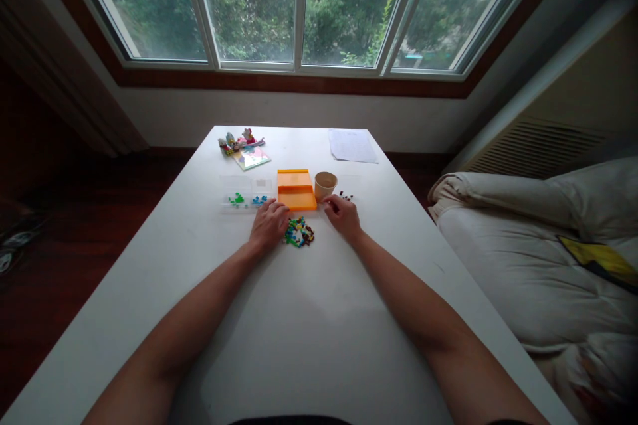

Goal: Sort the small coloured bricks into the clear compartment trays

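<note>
A small mixed pile of colourful beads or tiny bricks [299, 232] lies on the white table [309, 332] between my hands. My left hand [270, 223] rests palm down at the left of the pile, its fingers loosely stretched toward the orange tray [297, 190]. Just beyond its fingertips are small blue pieces [260, 200] in a clear container. My right hand [343, 215] is closed in a pinch in front of the paper cup [325, 184]; whatever is between its fingertips is too small to make out. A few dark pieces [346, 196] lie right behind that hand.
Green pieces [237, 199] sit in a clear container [226, 180] at the left. Small toy figures [242, 141] and a colourful card [252, 158] are at the table's far left. Paper sheets [353, 146] lie far right. A pale sofa [493, 259] stands right of the table.
</note>
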The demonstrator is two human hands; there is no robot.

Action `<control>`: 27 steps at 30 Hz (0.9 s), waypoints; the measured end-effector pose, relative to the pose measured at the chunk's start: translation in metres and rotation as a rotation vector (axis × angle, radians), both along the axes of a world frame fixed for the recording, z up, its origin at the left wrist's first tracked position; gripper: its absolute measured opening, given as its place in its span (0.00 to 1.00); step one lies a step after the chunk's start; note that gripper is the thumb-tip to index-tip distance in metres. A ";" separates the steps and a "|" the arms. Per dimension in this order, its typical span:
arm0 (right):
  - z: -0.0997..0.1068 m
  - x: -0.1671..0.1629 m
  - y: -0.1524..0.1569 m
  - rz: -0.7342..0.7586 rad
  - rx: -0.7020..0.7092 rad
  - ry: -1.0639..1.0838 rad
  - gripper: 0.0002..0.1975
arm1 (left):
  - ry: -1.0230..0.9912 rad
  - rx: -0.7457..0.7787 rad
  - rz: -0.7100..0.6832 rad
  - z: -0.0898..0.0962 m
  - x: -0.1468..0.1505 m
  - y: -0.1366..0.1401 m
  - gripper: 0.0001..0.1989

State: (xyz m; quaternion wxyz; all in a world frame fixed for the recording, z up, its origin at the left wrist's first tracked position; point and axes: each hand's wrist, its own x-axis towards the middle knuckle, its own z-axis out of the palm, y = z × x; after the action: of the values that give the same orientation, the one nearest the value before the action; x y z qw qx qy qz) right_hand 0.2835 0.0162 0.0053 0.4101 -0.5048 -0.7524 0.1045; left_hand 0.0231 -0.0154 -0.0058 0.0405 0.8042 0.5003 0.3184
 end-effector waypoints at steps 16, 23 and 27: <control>-0.005 -0.006 0.002 0.526 -0.099 -0.189 0.04 | -0.026 -0.077 -0.039 0.003 -0.004 0.001 0.09; -0.012 -0.002 0.007 0.432 -0.080 -0.216 0.02 | -0.080 -0.242 -0.147 0.006 -0.024 0.010 0.08; -0.008 -0.001 0.004 0.474 -0.108 -0.209 0.04 | -0.053 -0.321 -0.236 0.012 -0.031 0.011 0.09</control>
State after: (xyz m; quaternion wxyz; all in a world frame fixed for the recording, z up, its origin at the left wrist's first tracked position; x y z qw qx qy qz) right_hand 0.2829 0.0207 -0.0029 0.2665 -0.3437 -0.8812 0.1850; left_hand -0.0079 -0.0044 0.0065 0.2186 0.8317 0.4457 0.2487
